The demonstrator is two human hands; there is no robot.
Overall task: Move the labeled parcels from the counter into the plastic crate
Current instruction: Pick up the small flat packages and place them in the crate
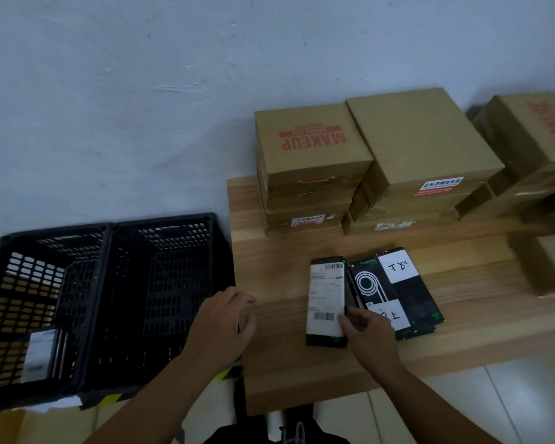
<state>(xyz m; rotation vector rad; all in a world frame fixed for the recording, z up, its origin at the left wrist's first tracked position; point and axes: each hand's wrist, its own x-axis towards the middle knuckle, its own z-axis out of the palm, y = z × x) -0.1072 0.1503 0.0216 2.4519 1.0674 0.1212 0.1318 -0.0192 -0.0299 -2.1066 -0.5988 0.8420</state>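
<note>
While our right hand (366, 334) pinched the near right edge of a slim black parcel with a white barcoded shipping label (326, 299), thumb on the label, our left hand (225, 318) hung loosely curled and empty left of that grip, over the edge of the pale wooden counter (269, 363). Farther left, the black perforated plastic crate (45, 274) held one labelled parcel (40, 354); we judged the task barely begun. Just right of the grip lay more flat black packets (410, 302) with white handwritten slips we could not read. Beyond, stacked brown cardboard boxes (311, 145) read "MAKEUP" in red.
</note>
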